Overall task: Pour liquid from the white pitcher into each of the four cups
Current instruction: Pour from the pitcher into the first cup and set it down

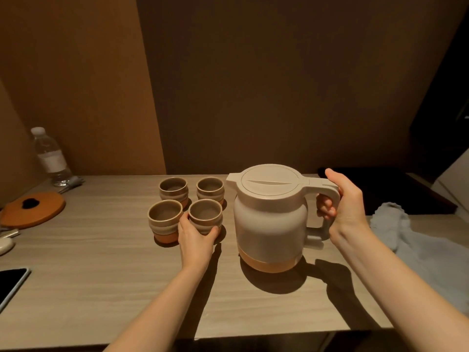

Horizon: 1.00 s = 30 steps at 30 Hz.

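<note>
The white pitcher (pixel 269 224) with an orange base and closed lid stands upright on the wooden table (pixel 101 288). My right hand (pixel 342 207) is wrapped around its handle. Left of it, several ridged ceramic cups form a square: far left cup (pixel 173 190), far right cup (pixel 210 189), near left cup (pixel 165 221) and near right cup (pixel 205 214). My left hand (pixel 195 240) grips the lower body of the near right cup. All cups stand upright, and I see no liquid inside them.
A clear water bottle (pixel 50 156) stands at the far left. An orange round lid (pixel 33 209) lies near it. A dark phone (pixel 11 283) rests at the left edge. A pale blue cloth (pixel 411 237) lies right of the pitcher. Walls close the back.
</note>
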### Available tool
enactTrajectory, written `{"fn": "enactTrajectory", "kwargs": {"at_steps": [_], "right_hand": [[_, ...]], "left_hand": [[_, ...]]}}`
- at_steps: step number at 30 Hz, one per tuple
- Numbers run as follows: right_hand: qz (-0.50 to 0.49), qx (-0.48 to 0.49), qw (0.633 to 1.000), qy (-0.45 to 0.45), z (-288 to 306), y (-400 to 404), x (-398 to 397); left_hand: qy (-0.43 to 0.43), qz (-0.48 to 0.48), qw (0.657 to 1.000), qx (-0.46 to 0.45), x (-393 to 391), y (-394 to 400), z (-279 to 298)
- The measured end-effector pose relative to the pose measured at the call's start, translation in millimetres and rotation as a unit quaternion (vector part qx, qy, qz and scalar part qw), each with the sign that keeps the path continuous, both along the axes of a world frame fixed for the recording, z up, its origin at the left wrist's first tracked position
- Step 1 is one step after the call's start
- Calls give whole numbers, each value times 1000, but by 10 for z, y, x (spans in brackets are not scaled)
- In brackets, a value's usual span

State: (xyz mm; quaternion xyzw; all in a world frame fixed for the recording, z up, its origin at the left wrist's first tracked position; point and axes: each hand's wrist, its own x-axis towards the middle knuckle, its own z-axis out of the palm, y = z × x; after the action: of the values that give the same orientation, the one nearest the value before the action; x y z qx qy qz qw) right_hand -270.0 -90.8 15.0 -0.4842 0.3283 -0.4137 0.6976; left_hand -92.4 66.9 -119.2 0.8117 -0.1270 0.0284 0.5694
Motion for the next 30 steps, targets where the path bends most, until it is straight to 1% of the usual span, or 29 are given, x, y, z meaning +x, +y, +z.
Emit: {"fn": "enactTrajectory", "kwargs": {"at_steps": [4, 8, 12, 17, 20, 22, 25, 28, 30], "right_hand": [[-2, -7, 1000, 0, -44, -38, -41], [-1, -22, 1000, 1, -69, -79, -71], [-1, -12, 1000, 0, -91, -121, -93], [8, 1, 1000, -9, -97, -115, -93], [15, 1, 1000, -8, -101, -105, -91], [16, 3, 1000, -10, -100, -104, -92], [17, 5, 1000, -9, -91, -87, -93], [23, -6, 1000, -9, -58, -51, -105], [24, -14, 1000, -10, -14, -16, -117]], "left_hand": [[4, 19, 1000, -14, -8, -142, -31], [13, 46, 999, 3, 47, -277, -96], [19, 67, 997, 18, 99, -331, -117], [27, 70, 997, 0, 141, -295, -123], [46, 38, 997, -46, 107, -246, -64], [42, 0, 997, -61, 58, -203, 27], [2, -41, 997, -58, 14, -94, 181], [-50, -67, 996, -34, 18, 51, 338], [-68, -86, 994, -19, 34, 138, 432]]}}
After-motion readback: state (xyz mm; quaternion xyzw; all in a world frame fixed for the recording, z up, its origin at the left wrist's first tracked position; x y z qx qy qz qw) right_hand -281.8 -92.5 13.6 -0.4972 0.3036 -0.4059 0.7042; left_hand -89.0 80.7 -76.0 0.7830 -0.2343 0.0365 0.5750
